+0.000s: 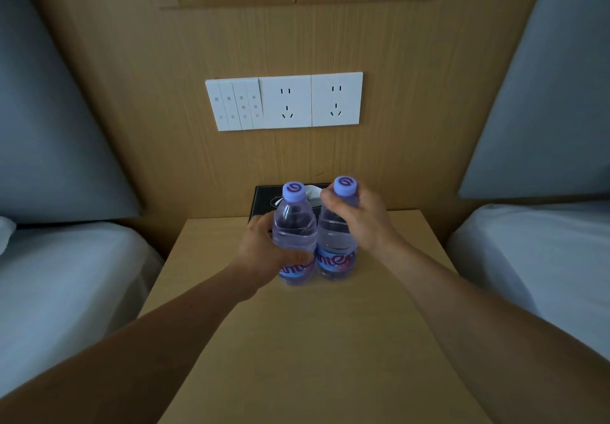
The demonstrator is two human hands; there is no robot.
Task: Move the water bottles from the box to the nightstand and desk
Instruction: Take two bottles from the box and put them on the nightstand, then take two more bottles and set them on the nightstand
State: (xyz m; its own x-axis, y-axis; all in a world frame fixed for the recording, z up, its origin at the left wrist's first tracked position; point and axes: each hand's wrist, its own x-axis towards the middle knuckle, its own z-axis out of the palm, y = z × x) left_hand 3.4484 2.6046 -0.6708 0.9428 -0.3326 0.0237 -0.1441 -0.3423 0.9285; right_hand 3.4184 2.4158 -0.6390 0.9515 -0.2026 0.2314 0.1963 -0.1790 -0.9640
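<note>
Two clear water bottles with pale purple caps and blue labels stand upright side by side on the wooden nightstand (313,341). My left hand (260,252) grips the left bottle (293,225) around its middle from the left. My right hand (359,219) holds the right bottle (335,242) near its neck, fingers curled round it just below the cap. The two bottles touch each other. The box they came from is out of view.
A black tissue box (264,197) sits behind the bottles against the wooden wall panel. A white switch and socket plate (284,102) is mounted above. Beds with white sheets flank the nightstand on the left (66,275) and right (534,252).
</note>
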